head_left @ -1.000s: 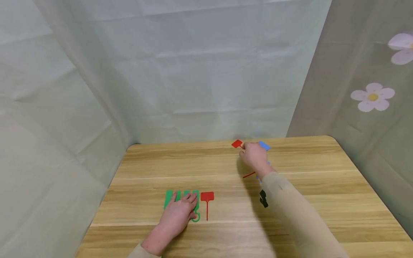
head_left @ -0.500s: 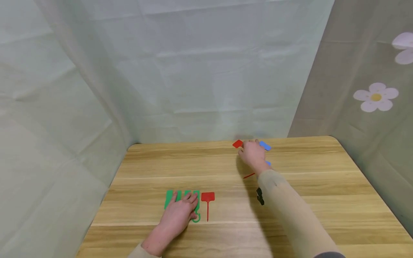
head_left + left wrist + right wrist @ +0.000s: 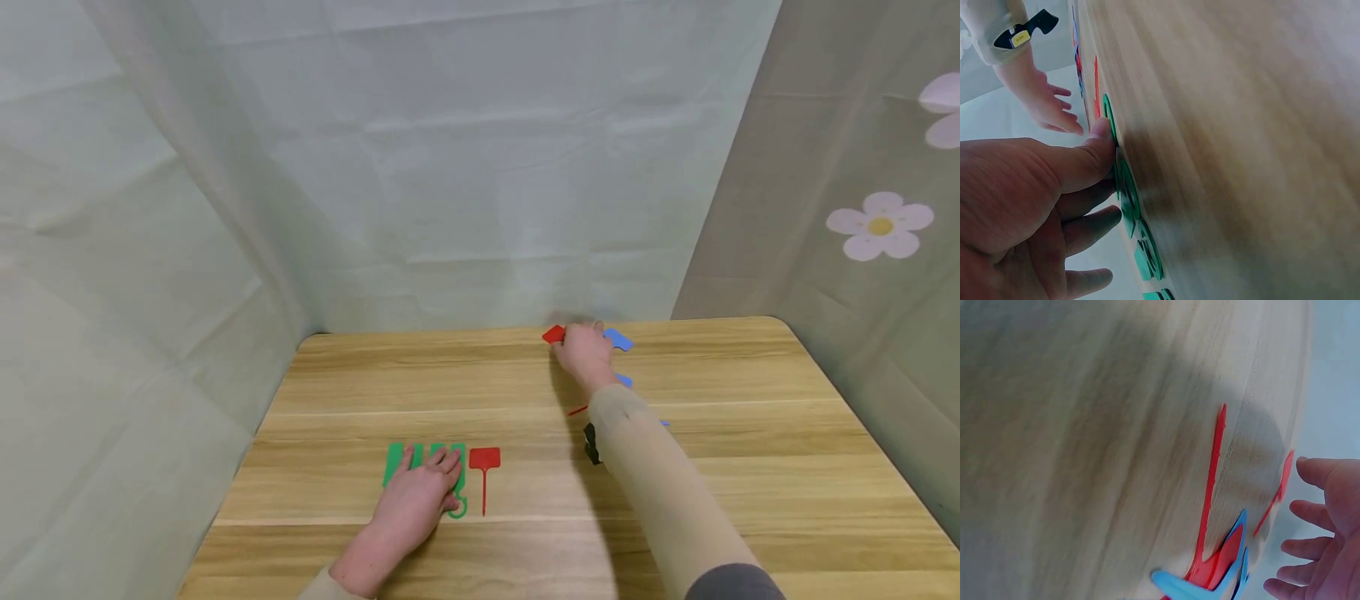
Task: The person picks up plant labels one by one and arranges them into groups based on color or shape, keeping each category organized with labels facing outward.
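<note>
My left hand [image 3: 416, 500] rests with spread fingers on several green flat plastic tags [image 3: 395, 458]. The left wrist view shows its thumb [image 3: 1100, 140] at the edge of a green ring-ended piece. Right of that hand lies a red T-shaped plant tag [image 3: 484, 458]. Toward the back edge, my right hand [image 3: 587, 350] reaches over a red tag [image 3: 553, 334]. In the right wrist view its fingers are extended, the thumb tip close to that red tag [image 3: 1285, 475], with nothing pinched. A longer red stem [image 3: 1210, 481] lies among blue pieces [image 3: 1188, 587].
Blue tags [image 3: 618, 339] lie right of my right hand, partly hidden by the hand and sleeve. A black clip-like piece [image 3: 592, 444] shows at the right sleeve. Pale cloth [image 3: 480, 208] hangs behind the wooden table [image 3: 750, 400], with flower-printed cloth [image 3: 880, 226] at right.
My right forearm has swung a little left, and the right hand has shifted slightly, now covering more of the back red tag. The left hand has stayed on the green tags.
</note>
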`<state>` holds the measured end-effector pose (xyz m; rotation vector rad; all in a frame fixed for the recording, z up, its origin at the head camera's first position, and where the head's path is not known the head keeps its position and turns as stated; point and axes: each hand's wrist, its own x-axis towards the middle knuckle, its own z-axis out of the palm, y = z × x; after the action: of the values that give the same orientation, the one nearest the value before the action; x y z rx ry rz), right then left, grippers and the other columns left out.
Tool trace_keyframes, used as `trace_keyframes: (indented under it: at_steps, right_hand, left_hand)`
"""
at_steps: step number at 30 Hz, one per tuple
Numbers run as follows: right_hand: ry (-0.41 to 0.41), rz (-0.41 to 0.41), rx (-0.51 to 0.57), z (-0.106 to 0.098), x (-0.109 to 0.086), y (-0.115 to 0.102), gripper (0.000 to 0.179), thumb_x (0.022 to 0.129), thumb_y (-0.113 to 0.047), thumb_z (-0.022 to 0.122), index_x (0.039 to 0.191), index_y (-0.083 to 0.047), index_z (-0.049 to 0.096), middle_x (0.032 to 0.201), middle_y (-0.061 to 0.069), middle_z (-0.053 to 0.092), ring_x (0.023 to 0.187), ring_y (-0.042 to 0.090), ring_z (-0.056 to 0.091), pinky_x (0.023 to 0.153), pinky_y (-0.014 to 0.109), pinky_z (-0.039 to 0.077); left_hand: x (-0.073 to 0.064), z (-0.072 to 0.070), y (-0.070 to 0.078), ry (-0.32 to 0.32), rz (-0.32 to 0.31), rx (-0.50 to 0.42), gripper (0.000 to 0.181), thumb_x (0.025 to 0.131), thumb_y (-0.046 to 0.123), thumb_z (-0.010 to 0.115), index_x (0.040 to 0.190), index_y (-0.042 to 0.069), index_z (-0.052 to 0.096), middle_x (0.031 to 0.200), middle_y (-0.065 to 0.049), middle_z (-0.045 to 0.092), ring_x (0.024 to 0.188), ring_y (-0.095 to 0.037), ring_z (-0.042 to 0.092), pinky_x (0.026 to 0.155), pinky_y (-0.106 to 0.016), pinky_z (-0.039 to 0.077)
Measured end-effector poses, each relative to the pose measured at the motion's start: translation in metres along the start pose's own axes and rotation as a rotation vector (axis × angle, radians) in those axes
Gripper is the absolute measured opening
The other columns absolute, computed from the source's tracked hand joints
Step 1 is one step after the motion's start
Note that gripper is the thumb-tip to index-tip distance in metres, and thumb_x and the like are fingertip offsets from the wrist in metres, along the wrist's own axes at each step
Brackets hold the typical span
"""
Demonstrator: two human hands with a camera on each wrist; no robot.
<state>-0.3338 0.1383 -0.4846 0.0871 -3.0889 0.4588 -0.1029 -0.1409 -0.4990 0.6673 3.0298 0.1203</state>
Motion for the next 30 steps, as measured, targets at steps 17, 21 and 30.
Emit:
trace_keyframes:
  at_steps: [17,21,30]
  right_hand:
    - [-0.089,0.072,-0.035,0.004,0.015,-0.002,0.061,0.109,-0.048,0.059,0.143,0.002,0.064,0.164,0.035,0.037,0.155,0.055,0.026,0.111,0.069,0.043]
    - [-0.090,0.069,-0.037,0.006,0.017,-0.001,0.062,0.109,-0.051,0.057,0.139,0.003,0.067,0.163,0.036,0.037,0.154,0.056,0.026,0.110,0.070,0.043]
    - [-0.066,0.094,-0.064,0.009,0.016,-0.004,0.061,0.109,-0.050,0.059,0.139,0.002,0.068,0.155,0.037,0.046,0.148,0.055,0.037,0.109,0.067,0.045]
  left_hand:
    - [0.000,-0.001,-0.001,0.004,0.001,0.010,0.056,0.091,0.031,0.084,0.139,0.004,0.072,0.151,-0.009,0.063,0.139,-0.033,0.060,0.114,-0.071,0.040]
    - [0.001,0.001,-0.002,0.013,0.003,0.013,0.056,0.091,0.031,0.084,0.138,0.004,0.072,0.151,-0.009,0.063,0.139,-0.033,0.060,0.114,-0.071,0.040]
    - [0.001,0.000,-0.003,0.018,0.031,0.036,0.057,0.091,0.031,0.084,0.139,0.004,0.071,0.151,-0.009,0.063,0.138,-0.032,0.061,0.112,-0.069,0.043]
